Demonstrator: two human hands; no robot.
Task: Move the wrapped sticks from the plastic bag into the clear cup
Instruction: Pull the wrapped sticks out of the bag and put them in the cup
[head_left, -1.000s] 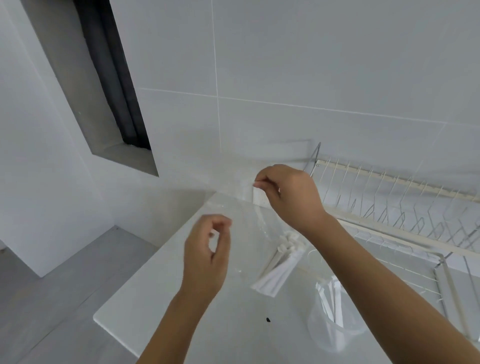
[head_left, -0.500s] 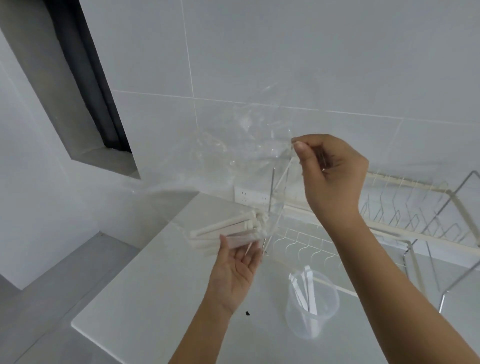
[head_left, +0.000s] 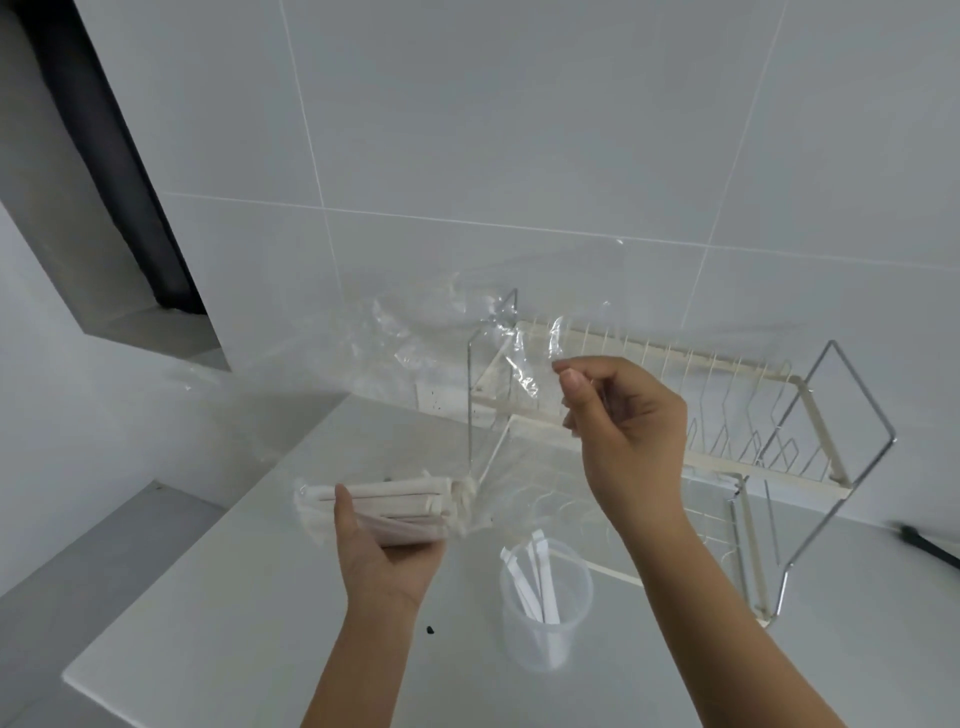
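A bundle of wrapped sticks (head_left: 387, 506) lies roughly level just left of the frame's centre, still inside the clear plastic bag (head_left: 441, 338), whose crumpled film rises from the bundle up and to the right. The left hand (head_left: 387, 553) is under the bundle, palm up, fingers curled around it through the film with the thumb pressed on its near side. The right hand (head_left: 626, 431), right of centre and higher, pinches the bag's upper edge between thumb and forefinger, the other fingers curled in. Below and between the two hands, the clear cup (head_left: 545, 605) stands upright on the white counter (head_left: 234, 597) with a few wrapped sticks already leaning inside it. A small dark speck (head_left: 429, 630) sits on the counter left of the cup. Behind the cup, toward the right of the frame, is a wire dish rack (head_left: 727, 395) against the grey tiled wall (head_left: 519, 130). A dark window recess (head_left: 119, 171) fills the upper left.
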